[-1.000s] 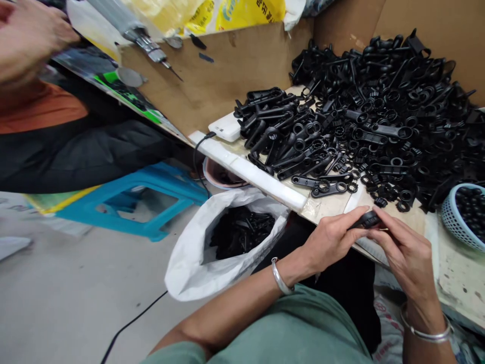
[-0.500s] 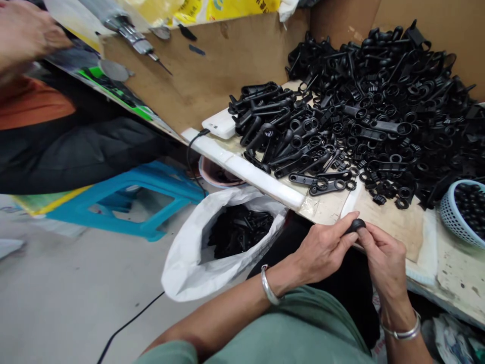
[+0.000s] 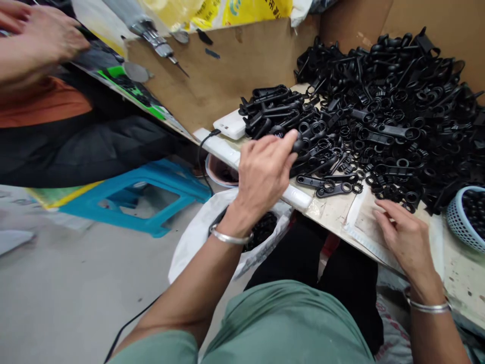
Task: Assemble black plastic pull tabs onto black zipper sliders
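Observation:
My left hand [image 3: 265, 169] is over the near left edge of a heap of black plastic parts [image 3: 394, 126]. Its fingers are closed on a black plastic part with a rounded knob [image 3: 298, 143], which shows beyond the fingertips; the rest of it is hidden. My right hand [image 3: 409, 237] hovers above the thin board [image 3: 373, 215] at the table's front, thumb and fingers apart, holding nothing. Several flat lever-like parts with ringed ends [image 3: 333, 189] lie between my hands.
A white sack [image 3: 193, 240] of black parts stands below the table edge. At right is a light blue basket [image 3: 460, 222] of black balls. A blue stool [image 3: 125, 202], a white box with a cable [image 3: 230, 124] and a power tool [image 3: 159, 45] are leftward, near another person's hand [image 3: 49, 40].
My hands have separated from the small black part they both held. The left has moved up and left to the heap; the right has shifted right and opened.

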The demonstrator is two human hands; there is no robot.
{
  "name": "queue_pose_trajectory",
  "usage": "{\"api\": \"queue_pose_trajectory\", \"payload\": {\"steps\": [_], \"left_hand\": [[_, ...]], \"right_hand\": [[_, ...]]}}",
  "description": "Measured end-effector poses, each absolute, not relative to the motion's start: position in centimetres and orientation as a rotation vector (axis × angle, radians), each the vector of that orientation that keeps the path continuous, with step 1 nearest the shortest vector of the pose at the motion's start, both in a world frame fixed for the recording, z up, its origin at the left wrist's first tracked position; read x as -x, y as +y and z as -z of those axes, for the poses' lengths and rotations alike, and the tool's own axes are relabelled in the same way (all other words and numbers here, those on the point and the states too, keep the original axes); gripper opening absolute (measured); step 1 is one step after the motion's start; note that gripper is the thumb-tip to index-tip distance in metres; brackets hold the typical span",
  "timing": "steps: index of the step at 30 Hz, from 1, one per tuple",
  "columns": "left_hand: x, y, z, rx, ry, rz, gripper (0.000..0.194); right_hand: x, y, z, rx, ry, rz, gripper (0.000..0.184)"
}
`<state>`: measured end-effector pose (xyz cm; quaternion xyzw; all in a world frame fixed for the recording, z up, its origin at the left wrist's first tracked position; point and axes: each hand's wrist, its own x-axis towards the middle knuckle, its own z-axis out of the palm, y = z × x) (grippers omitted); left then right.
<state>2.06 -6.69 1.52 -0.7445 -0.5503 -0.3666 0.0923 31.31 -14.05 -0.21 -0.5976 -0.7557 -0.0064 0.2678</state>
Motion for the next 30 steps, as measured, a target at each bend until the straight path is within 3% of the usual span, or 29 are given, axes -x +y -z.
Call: {"api": "queue_pose_trajectory", "payload": {"steps": [5, 10, 15, 19, 25, 30], "left_hand": [[-0.3, -1.2, -0.3, 2.282, -1.735, 1.149, 0.047], [-0.3, -0.5, 0.1, 2.354, -1.741, 1.320, 0.047], [-3.9, -3.4, -1.3, 2.393, -1.489, 1.226, 0.031], [-9.2, -4.3, -2.3, 2.674, -1.226, 0.930, 0.022], [-17.9, -2.1, -2.6, 2.880, -1.026, 0.684, 0.023], [-22.6, -0.2, -1.9, 2.896, -0.965, 0.653, 0.025]], "right_hand": [[-28.3, -10.2, -0.8, 1.799, -2.380, 0.184, 0.031], [-27.5, -8.8, -1.4, 1.959, -2.447, 0.120, 0.022], [-30.4, -11.5, -2.0, 1.776, -2.222, -0.288, 0.020], [-33.3, -14.7, -1.6, 1.846, -2.100, -0.571, 0.032], [-34.6, -16.7, -0.9, 2.236, -2.306, 0.105, 0.028], [-36.2, -17.5, 0.1, 2.163, -2.253, 0.344, 0.025]]}}
